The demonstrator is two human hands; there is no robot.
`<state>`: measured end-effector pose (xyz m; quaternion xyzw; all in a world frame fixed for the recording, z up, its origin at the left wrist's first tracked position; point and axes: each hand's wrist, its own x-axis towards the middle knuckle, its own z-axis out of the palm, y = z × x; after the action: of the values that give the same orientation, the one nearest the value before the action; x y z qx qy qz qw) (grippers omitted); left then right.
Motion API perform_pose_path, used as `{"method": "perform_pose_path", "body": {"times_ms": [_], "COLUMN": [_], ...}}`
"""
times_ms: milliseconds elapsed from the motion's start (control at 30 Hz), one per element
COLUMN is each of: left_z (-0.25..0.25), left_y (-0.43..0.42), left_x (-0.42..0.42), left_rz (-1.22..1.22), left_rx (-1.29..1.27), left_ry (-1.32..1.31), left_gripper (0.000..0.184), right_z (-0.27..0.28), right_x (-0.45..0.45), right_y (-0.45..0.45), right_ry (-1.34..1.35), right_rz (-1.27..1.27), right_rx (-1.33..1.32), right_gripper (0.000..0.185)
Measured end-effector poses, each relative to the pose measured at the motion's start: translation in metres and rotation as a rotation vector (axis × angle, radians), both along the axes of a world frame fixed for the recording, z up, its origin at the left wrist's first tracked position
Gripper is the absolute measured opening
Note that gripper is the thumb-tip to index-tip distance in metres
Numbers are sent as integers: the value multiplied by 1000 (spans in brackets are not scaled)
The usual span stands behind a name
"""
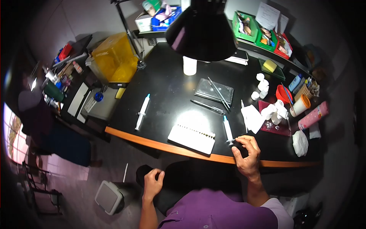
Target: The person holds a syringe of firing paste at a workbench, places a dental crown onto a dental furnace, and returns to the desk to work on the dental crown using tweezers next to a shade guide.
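Observation:
My right hand (248,154) is over the table's front edge, thumb and fingers apart with nothing between them, just beside the plunger end of a syringe (228,130) with a blue tip. My left hand (153,183) hangs below the table edge near my lap, its fingers curled and closed; whether anything is inside is hidden. A second blue-tipped syringe (142,112) lies on the left of the black table. Between the syringes, near the front edge, sits a white block (191,140) with a row of small dark pieces along its back side.
A black lamp (202,34) hangs over the table (160,76). Tweezers (218,93) rest on a dark case (207,88). White bottles (263,86), a red tray (282,129) and a pink cylinder (313,115) stand right. Another person (57,133) is at far left.

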<state>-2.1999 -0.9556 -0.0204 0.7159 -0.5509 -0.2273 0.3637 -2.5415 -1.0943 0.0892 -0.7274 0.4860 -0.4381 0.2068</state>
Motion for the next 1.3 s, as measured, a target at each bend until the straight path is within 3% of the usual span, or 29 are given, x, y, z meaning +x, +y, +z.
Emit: {"method": "perform_pose_path", "body": {"times_ms": [100, 133, 167, 233, 367, 467, 500, 567, 633, 700, 767, 833, 900, 967, 1033, 1167, 1300], "left_z": [-2, -1, 22, 42, 78, 82, 78, 74, 69, 70, 72, 67, 71, 75, 79, 74, 83], "left_y": [7, 7, -3, -14, -40, -60, -67, -72, -72, -70, -69, -69, -69, -68, -67, -70, -74], "left_x": [1, -2, -11, -11, -27, -44, -48, -44, -40, -42, -37, -37, -36, -37, -41, -34, -34], "left_rz": [105, 146, 133, 98, -29, -63, -80, -178, -132, -49, -172, -199, -215, -213, -159, -246, -225], "left_rx": [-156, -249, -363, -408, -488, -486, -349, -50, -154, -365, -180, -97, -104, -108, -219, -193, -213], "left_ry": [0, -98, -199, -208, -360, -361, -408, -598, -513, -331, -583, -669, -643, -581, -401, -556, -472], "left_gripper": [15, 22, 38, 64, 97, 111, 109, 107, 104, 103, 96, 90, 89, 93, 96, 88, 86], "right_z": [0, 2, 2, -5, -2, -18, -18, -26, -23, -21, -17, 3, 4, -28, -26, -15, -12], "right_x": [3, 6, 4, 5, -5, -11, -13, -17, -18, -21, -30, -28, -26, -22, -17, -16, -19], "right_y": [1, 4, 8, 11, 47, 68, 72, 82, 88, 81, 74, 64, 54, 23, 22, 31, 54], "right_ry": [51, 74, 161, 54, 138, 495, 683, 527, 489, 670, 616, 528, 758, 891, 830, 503, 932], "right_rz": [-69, -112, -110, -89, -123, 31, 72, -40, -128, 14, 79, 16, -205, -272, -214, -149, 75], "right_rx": [-126, -135, -114, -246, -285, 61, 102, 42, -38, 110, 67, -58, -167, -179, -242, -232, 94], "right_gripper": [34, 42, 62, 87, 102, 93, 89, 92, 92, 89, 82, 78, 82, 86, 91, 89, 84]}}
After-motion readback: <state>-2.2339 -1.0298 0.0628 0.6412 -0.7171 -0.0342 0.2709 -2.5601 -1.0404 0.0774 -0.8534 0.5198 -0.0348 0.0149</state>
